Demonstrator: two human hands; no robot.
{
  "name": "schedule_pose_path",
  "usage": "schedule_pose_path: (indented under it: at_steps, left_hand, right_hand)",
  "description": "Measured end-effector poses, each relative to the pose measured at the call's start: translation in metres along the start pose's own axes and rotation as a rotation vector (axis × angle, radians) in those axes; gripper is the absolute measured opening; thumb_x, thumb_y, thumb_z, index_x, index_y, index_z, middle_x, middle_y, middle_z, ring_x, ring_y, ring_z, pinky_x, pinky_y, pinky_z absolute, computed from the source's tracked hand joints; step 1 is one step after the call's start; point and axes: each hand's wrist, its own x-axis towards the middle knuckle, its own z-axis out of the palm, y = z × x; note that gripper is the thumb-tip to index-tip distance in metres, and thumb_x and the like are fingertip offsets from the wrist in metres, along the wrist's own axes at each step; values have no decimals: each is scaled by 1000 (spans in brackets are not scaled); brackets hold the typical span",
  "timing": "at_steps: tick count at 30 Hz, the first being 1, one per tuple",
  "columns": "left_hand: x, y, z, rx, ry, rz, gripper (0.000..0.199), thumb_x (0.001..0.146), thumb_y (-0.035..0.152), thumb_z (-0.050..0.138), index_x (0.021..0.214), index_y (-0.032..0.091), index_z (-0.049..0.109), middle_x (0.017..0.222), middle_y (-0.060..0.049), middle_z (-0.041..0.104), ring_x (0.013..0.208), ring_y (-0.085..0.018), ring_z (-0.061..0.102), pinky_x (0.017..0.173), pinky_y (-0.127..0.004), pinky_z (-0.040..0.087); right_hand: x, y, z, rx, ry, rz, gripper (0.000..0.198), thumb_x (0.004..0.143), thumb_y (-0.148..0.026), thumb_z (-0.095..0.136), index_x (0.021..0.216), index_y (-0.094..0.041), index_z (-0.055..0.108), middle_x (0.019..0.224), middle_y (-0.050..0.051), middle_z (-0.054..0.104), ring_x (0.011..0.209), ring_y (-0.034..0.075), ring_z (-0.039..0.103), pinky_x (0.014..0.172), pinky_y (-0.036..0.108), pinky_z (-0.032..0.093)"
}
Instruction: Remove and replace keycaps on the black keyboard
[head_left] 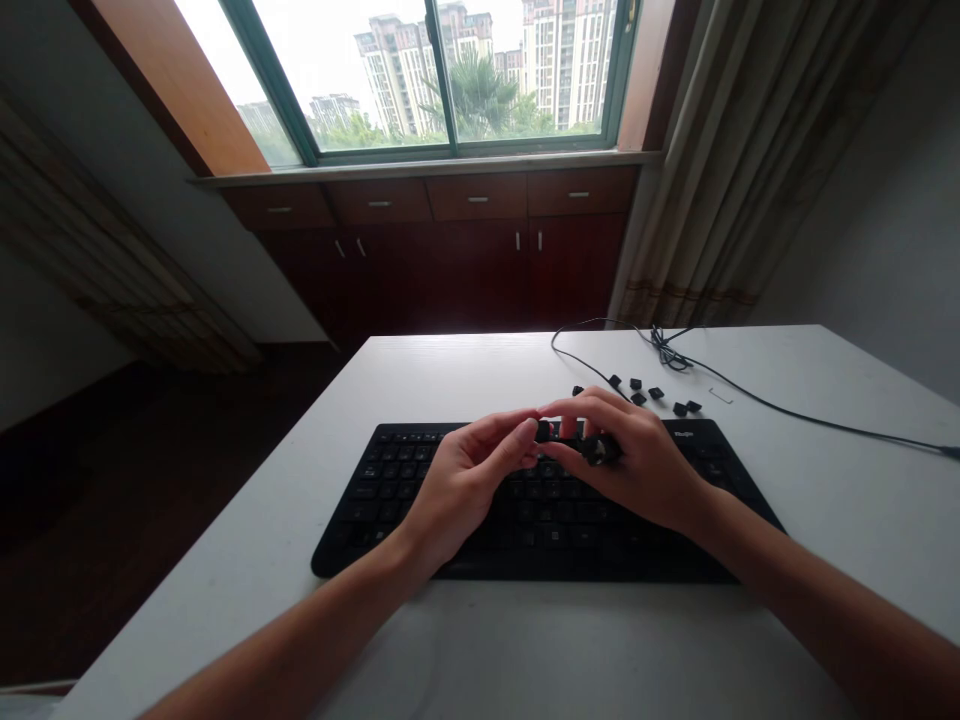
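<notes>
A black keyboard (495, 560) lies on the white table, and both my hands meet above its upper middle. My left hand (469, 470) is closed, thumb and fingers pinching a small black keycap (543, 431). My right hand (630, 450) is closed around a short black tool (598, 450) with a pale mark on it; its kind is not clear. The fingertips of my two hands come together at the keycap. My hands and wrists hide part of the keys beneath.
Several loose black keycaps (656, 393) lie behind the keyboard, right of centre. A thin bent metal wire (721, 396) is near them. A black cable (787, 407) runs across the white table (465, 375) to the right edge. Beyond stand wooden cabinets (480, 265) under a window.
</notes>
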Motion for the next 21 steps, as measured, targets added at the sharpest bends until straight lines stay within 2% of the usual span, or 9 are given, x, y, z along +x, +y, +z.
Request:
schedule_pose_path:
  at_steps: [3,7,13,16,21]
  left_hand:
    - [0,1,2,16,-8,8,31,93,37,74,119,21,74,116,-8,76,103,-19,72,87,-23,58]
    - [0,1,2,9,-13,15,29,94,37,73,116,19,74,113,-8,76,99,-17,71,87,-23,58]
    - [0,2,3,2,46,33,27,95,37,72,115,20,74,114,-7,75,98,-17,71,85,-23,60]
    - [0,3,3,-4,69,34,26,95,38,71,114,20,73,112,-6,75,99,-17,70,86,-23,60]
    - [0,3,3,4,65,48,22,95,36,71,110,20,75,109,-5,75,97,-15,70,83,-21,59]
  right_hand:
    - [0,0,0,17,18,-31,27,94,-25,70,121,-25,67,100,4,68,80,15,64,73,29,55]
    - [1,-2,-1,15,27,-40,23,94,-24,70,117,-24,69,101,4,68,84,15,65,75,30,55]
    - [5,2,-7,-106,87,41,21,95,-28,70,115,-21,71,103,5,68,86,15,67,79,30,55]
    - [3,9,-10,-206,-28,85,22,95,-31,69,115,-22,73,111,6,68,92,19,69,82,33,55]
    - [-2,17,-10,-328,-256,129,22,97,-34,64,114,-25,75,117,5,69,83,19,71,77,35,56]
